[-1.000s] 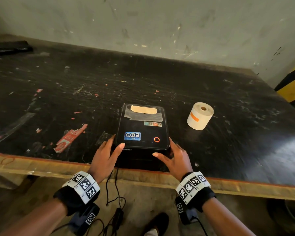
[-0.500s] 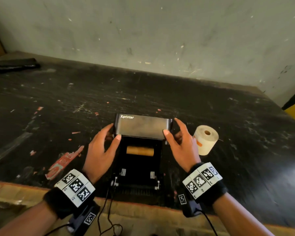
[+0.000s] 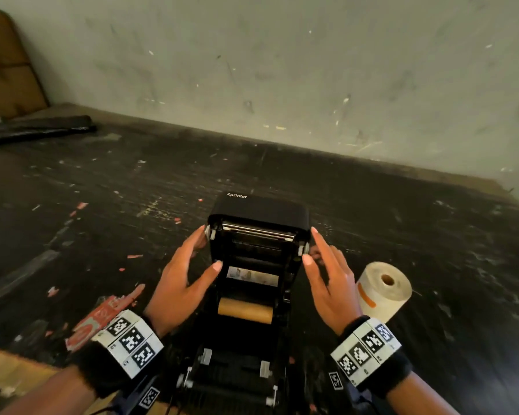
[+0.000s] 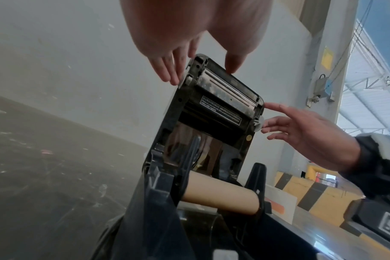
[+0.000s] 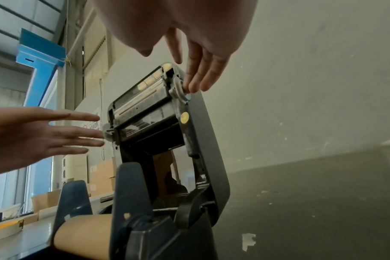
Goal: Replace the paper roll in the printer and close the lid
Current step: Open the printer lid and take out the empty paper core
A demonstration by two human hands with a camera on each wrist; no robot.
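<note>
The black printer (image 3: pixel 237 348) stands at the table's near edge with its lid (image 3: pixel 259 214) swung up and back. Inside, a bare brown cardboard core (image 3: pixel 245 310) sits in the paper bay, also seen in the left wrist view (image 4: pixel 220 197). My left hand (image 3: pixel 183 280) is beside the lid's left edge, fingers straight, fingertips at the lid's side (image 4: pixel 167 73). My right hand (image 3: pixel 327 274) is at the lid's right edge, fingers straight and lightly touching the side latch (image 5: pixel 180 89). A fresh white paper roll (image 3: pixel 382 290) with an orange mark stands on the table right of the printer.
The dark scratched table (image 3: pixel 102 220) runs to a pale wall (image 3: pixel 282 70). A red torn label (image 3: pixel 99 319) lies left of the printer. A black flat object (image 3: pixel 39 128) lies at the far left. Cables hang off the front edge below the printer.
The lid went from closed to fully raised. Both hands rode up with it and have spread to straight fingers at its sides. The camera has moved closer.
</note>
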